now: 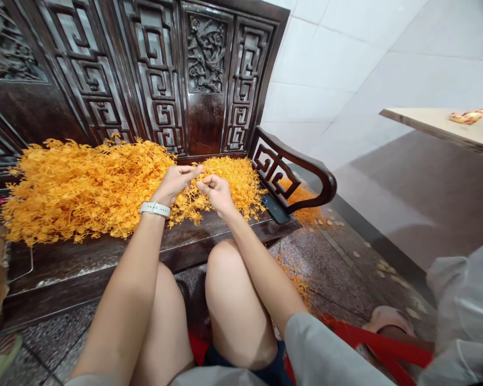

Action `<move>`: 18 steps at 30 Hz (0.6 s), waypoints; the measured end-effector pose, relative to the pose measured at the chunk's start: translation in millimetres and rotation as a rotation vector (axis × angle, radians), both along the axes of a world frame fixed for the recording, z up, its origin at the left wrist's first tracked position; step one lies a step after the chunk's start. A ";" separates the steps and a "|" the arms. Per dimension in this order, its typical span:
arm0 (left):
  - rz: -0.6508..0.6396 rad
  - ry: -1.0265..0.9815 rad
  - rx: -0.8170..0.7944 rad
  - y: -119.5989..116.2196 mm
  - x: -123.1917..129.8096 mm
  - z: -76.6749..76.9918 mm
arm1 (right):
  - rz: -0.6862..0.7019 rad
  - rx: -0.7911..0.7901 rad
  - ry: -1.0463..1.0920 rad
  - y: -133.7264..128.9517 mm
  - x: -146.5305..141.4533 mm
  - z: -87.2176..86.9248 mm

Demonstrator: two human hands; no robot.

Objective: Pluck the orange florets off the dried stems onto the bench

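My left hand (177, 182), with a pale watch strap (155, 208) on its wrist, is closed in a pinch. Close beside it, my right hand (217, 194) pinches too, fingertips nearly meeting the left ones. Between them is an orange plastic flower sprig (191, 206), its thin stems hanging just below my fingers; the exact grip points are partly hidden. Behind and left of my hands lies a large heap of orange plastic sprigs (84, 187). A smaller heap of the same sprigs (241, 182) lies to the right.
The heaps rest on a dark wooden bench (104, 268) with a carved back and a curved armrest (326, 185). A phone (276, 209) lies by the armrest. More orange bits (301, 203) are on the floor. A tabletop (434, 120) juts in at right, near another person's sleeve (470, 300).
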State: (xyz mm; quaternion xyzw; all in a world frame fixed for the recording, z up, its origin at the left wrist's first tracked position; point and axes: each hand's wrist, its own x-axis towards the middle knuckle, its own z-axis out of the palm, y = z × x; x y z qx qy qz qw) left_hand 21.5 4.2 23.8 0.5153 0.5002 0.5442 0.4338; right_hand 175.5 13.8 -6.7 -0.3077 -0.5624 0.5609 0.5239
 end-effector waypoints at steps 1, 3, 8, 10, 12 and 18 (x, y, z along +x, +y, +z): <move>-0.002 0.002 -0.008 0.3 -1.5 -0.8 | 0.017 0.014 -0.016 0.2 0.2 -0.9; 0.008 -0.023 0.001 2.2 -2.9 -3.0 | 0.033 0.023 -0.028 1.1 0.5 -0.9; 0.181 -0.167 -0.036 14.5 6.1 -10.8 | 0.005 0.088 -0.037 -8.7 -3.9 13.9; 0.301 -0.194 -0.083 19.0 7.5 -15.3 | 0.062 0.152 -0.079 -25.4 -7.2 27.2; 0.410 -0.182 -0.098 21.2 2.1 -21.2 | 0.230 0.217 -0.085 -48.3 -6.7 44.6; 0.565 -0.274 -0.076 22.2 -33.7 -39.3 | 1.117 0.117 -0.126 -86.3 33.9 79.4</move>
